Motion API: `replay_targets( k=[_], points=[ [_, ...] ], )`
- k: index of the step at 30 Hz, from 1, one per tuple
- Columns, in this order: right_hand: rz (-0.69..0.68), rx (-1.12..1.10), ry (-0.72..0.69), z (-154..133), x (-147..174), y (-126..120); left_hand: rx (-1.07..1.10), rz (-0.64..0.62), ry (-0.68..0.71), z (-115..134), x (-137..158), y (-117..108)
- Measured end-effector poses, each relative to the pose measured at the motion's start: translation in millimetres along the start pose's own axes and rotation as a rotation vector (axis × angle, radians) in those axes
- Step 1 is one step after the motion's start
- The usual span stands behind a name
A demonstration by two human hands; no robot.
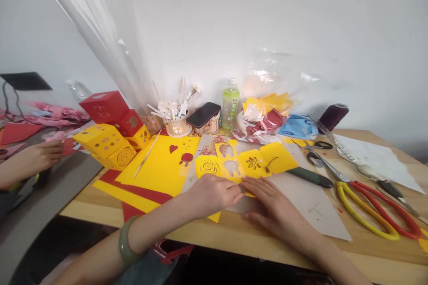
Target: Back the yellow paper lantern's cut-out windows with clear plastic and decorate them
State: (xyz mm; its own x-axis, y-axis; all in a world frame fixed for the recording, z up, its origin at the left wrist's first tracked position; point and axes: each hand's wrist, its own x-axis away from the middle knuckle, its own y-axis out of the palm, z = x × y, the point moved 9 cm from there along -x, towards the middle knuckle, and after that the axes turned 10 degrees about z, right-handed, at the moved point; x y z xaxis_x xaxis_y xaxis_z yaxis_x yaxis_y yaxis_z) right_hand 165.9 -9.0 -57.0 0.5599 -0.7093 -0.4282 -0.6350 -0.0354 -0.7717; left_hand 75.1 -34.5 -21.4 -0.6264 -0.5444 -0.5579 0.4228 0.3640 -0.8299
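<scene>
A yellow cut-out paper [247,160] lies unfolded in joined square panels, with a spiral, a rabbit-like shape and a flower cut through it. At its near edge is my left hand [214,193], its fingers closed in a pinch; what they hold is hidden. My right hand [269,200] rests with fingers stretched flat on the paper's lower edge, beside the left fingertips. Under the paper lies a grey board [307,205]. A green-handled tool [312,178] sits just right of the paper. Yellow sheets [160,160] with small red cut-outs are to the left.
Red box [105,107] and yellow box [103,142] stand at left. Behind are a phone [203,114], a green drink bottle [230,104] and a bag of scraps [264,118]. Large scissors [371,207] lie right. Another person's hand [47,156] works at far left.
</scene>
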Motion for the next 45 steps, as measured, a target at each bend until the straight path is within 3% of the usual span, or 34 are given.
replay_targets(
  k=[3, 8, 12, 14, 21, 27, 33, 38, 40, 42, 45],
  points=[
    [0.093, -0.043, 0.070, -3.9, -14.2, -25.1, 0.166, 0.084, -0.176, -16.6, -19.8, -26.5],
    [0.250, -0.067, 0.176, -19.0, -42.1, -90.0, 0.413, 0.164, -0.444, -46.1, -48.7, -62.5],
    [0.266, -0.148, 0.241, -29.2, -54.7, -118.6, 0.968, 0.120, -0.807, -62.4, -51.9, -58.9],
    [0.245, -0.191, 0.278, -32.0, -57.1, -122.2, 1.103, 0.102, -0.911, -62.1, -50.6, -57.2],
    [0.239, -0.389, 0.318, -37.7, -58.3, -122.0, 1.178, 0.109, -0.961, -59.5, -46.4, -57.3],
    [0.199, -0.568, 0.460, -27.3, -56.0, -112.8, 1.223, 0.084, -0.999, -61.2, -44.5, -53.5],
    [0.257, -0.635, 0.524, -18.7, -54.8, -116.8, 1.210, 0.066, -1.037, -64.0, -43.1, -47.1],
    [0.270, -0.540, 0.486, -16.5, -55.9, -117.8, 1.205, 0.071, -1.034, -64.6, -46.5, -43.0],
    [0.290, -0.443, 0.404, -22.4, -57.0, -121.5, 1.203, 0.115, -0.999, -66.8, -49.0, -46.6],
    [0.431, -0.234, 0.210, -38.0, -55.9, -138.0, 1.163, 0.259, -0.917, -71.4, -50.9, -61.0],
    [0.733, 0.217, -0.214, -79.8, -36.5, -159.1, 1.018, 0.584, -0.817, -76.7, -41.2, -94.1]
  ],
)
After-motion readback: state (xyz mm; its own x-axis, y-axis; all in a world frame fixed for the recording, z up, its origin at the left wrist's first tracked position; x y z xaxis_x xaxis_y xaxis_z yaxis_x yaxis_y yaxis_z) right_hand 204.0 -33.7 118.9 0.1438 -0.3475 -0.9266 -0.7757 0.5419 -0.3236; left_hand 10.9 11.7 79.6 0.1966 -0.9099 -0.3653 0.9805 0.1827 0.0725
